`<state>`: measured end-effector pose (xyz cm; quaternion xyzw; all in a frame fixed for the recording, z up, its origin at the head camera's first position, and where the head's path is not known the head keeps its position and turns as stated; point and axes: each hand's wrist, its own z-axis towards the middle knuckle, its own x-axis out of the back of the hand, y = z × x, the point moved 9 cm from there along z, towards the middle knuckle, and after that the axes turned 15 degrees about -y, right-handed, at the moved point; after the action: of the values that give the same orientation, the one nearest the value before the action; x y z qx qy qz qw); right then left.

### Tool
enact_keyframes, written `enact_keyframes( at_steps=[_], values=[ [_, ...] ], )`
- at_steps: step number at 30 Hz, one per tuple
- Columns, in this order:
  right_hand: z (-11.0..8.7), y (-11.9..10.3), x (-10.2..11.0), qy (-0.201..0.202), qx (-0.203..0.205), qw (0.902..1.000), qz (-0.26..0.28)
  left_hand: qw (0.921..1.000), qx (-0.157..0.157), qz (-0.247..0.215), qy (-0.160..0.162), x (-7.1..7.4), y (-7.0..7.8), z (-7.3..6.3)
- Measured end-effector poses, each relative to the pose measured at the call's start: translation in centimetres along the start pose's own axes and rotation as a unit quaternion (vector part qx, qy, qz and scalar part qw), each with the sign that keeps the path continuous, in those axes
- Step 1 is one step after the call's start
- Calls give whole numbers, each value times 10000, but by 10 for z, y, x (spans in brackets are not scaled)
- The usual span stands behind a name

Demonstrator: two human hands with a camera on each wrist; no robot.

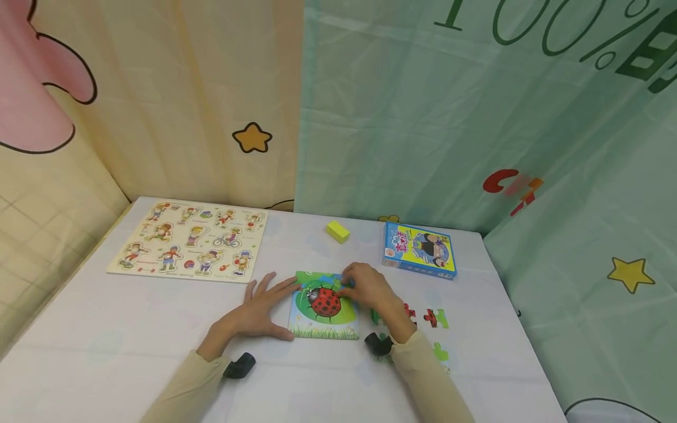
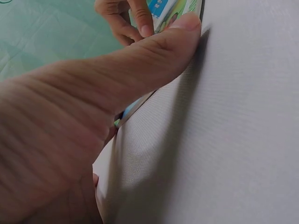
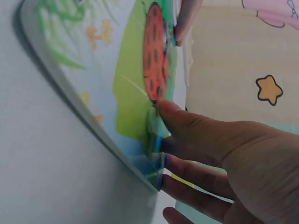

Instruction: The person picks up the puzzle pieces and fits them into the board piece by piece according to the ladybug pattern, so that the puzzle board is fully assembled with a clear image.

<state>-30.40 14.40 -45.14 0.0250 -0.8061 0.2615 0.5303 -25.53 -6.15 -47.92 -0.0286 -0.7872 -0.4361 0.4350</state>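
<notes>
In the head view a square ladybug puzzle [image 1: 325, 302] lies on the table at the middle. My left hand [image 1: 264, 308] is spread at its left side, fingertips at the upper left edge and thumb by the lower left corner. My right hand [image 1: 370, 286] is over the upper right part, thumb and fingers bent together around a green-blue puzzle piece [image 3: 152, 122], mostly hidden by the fingers. In the right wrist view the thumb tip is right at the ladybug's edge and the other fingertips are along the board's border. Loose puzzle pieces [image 1: 436, 318] lie right of the board, partly behind the right forearm.
A wooden board with sports figures [image 1: 177, 267] lies at the back left. A yellow block [image 1: 338, 231] stands at the back, with a blue and yellow box [image 1: 419, 249] to its right. Curtains hang behind the white table [image 1: 296, 388].
</notes>
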Motion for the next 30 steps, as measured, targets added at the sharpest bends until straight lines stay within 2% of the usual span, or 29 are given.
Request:
enact_keyframes(
  at_steps=[5, 11, 14, 22, 30],
  values=[
    [-6, 2, 0, -133, 412, 9991, 25, 10000, 0, 75, 35, 2, -1, 0],
    [-27, 14, 4, -13, 746, 9971, 124, 9998, 20, 172, 90, 4, -2, -1],
    [-41, 22, 4, -24, 710, 9971, 281, 9998, 16, 138, 107, 4, -2, -1],
    [-77, 45, -6, -381, 338, 9978, 432, 9999, 31, 76, 112, 1, -1, -1],
    [-96, 64, -4, -433, 212, 9967, 654, 9999, 68, 88, 43, -1, -1, -1]
  ],
)
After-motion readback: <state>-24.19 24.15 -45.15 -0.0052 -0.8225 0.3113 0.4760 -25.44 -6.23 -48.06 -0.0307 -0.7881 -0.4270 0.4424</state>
